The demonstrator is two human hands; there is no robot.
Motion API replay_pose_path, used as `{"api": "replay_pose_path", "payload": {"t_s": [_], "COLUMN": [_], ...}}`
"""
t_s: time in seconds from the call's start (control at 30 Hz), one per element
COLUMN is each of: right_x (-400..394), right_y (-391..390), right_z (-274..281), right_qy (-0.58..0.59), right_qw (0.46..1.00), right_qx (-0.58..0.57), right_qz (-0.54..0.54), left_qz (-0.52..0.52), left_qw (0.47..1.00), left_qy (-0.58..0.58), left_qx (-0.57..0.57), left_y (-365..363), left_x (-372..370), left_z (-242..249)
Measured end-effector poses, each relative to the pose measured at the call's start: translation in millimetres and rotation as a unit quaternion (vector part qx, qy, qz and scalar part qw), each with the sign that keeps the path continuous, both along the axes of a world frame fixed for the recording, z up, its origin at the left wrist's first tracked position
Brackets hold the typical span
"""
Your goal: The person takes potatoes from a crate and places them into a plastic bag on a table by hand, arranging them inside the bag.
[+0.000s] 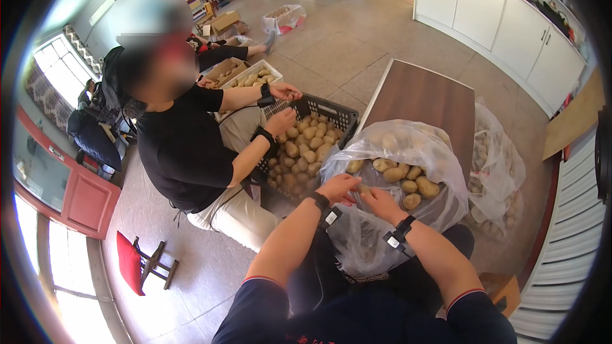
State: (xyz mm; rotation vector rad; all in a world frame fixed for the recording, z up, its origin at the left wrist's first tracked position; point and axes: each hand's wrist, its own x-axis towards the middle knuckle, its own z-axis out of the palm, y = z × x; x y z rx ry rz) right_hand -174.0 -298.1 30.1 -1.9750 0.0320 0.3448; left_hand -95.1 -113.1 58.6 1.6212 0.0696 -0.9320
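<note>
My left hand (340, 188) and my right hand (380, 204) meet over the near edge of a clear plastic bag (446, 172). Between them shows a small potato (363, 189), pinched by my right fingers. My left fingers are curled close beside it; what they grip, if anything, is too small to make out. Loose potatoes (421, 186) lie inside the bag's mouth, just beyond my right hand. Left of the bag stands a black plastic crate (344, 118), with many potatoes (306, 146) in it.
A person in a black shirt (178, 153) sits at the left, hands above the crate. Behind the bag is a brown-topped table (421, 99). Another plastic bag (494, 172) rests on the floor at right. A red stool (131, 264) lies at lower left.
</note>
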Motion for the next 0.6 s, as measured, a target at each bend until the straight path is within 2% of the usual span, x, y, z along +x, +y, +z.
{"api": "replay_pose_path", "payload": {"t_s": [0.07,0.13,0.17,0.27,0.33,0.37,0.4,0.43,0.47,0.5,0.53,0.57,0.6], "right_x": [-3,-3,-4,-4,-8,-9,-9,-12,-16,-20,-22,-26,-31], "right_y": [10,15,16,14,8,3,-6,-17,-25,-32,-39,-46,-51], "right_z": [17,18,18,1,-15,-21,-26,-30,-34,-35,-32,-31,-32], "right_qy": [-0.086,-0.087,-0.086,-0.139,-0.152,-0.166,-0.165,-0.178,-0.188,-0.181,-0.176,-0.164,-0.168], "right_qw": [0.995,0.996,0.996,0.990,0.988,0.984,0.984,0.975,0.959,0.961,0.939,0.912,0.913], "right_qx": [-0.040,-0.028,-0.017,-0.003,-0.011,-0.018,-0.019,-0.102,-0.184,-0.184,-0.267,-0.350,-0.339], "right_qz": [0.021,0.023,0.026,0.002,-0.033,-0.068,-0.068,-0.085,-0.102,-0.102,-0.122,-0.140,-0.152], "left_qz": [-0.004,-0.075,-0.076,-0.077,-0.002,-0.002,0.045,0.093,0.041,0.039,0.036,-0.124,-0.106], "left_qw": [0.999,0.993,0.993,0.994,0.993,0.993,0.992,0.989,0.979,0.969,0.958,0.812,0.830], "left_qy": [0.032,0.048,0.048,-0.011,-0.038,-0.038,-0.022,-0.005,-0.180,-0.231,-0.277,-0.549,-0.510], "left_qx": [-0.042,-0.076,-0.076,-0.082,-0.111,-0.112,-0.112,-0.112,-0.088,-0.074,-0.060,0.155,0.199], "left_y": [2,8,11,20,24,27,31,35,48,57,67,83,92], "left_x": [0,9,10,12,19,21,24,24,32,38,43,50,57], "left_z": [2,-16,-15,-18,-29,-26,-21,-16,-51,-60,-64,-66,-80]}}
